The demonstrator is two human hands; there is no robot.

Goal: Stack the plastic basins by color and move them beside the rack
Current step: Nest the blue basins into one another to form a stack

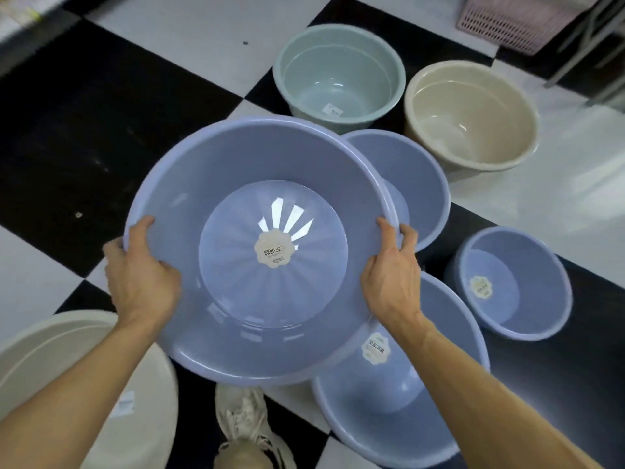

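Note:
I hold a large blue basin (257, 170) in the air at the centre of the view, its inside facing me, a round label at its bottom. My left hand (138, 275) grips its left rim and my right hand (392, 272) grips its right rim. Three more blue basins stand on the floor: one (419, 184) behind the held basin, a wide one (443, 407) under my right forearm, a small one (514, 286) at the right. A pale green basin (338, 69) and a beige basin (473, 113) stand farther back. A cream basin (67, 340) lies at bottom left.
The floor (101, 130) is black and white checkered tile. A pink slatted basket (507, 22) sits at the top right beside metal rack legs (581, 45). My shoe (243, 424) is at the bottom centre.

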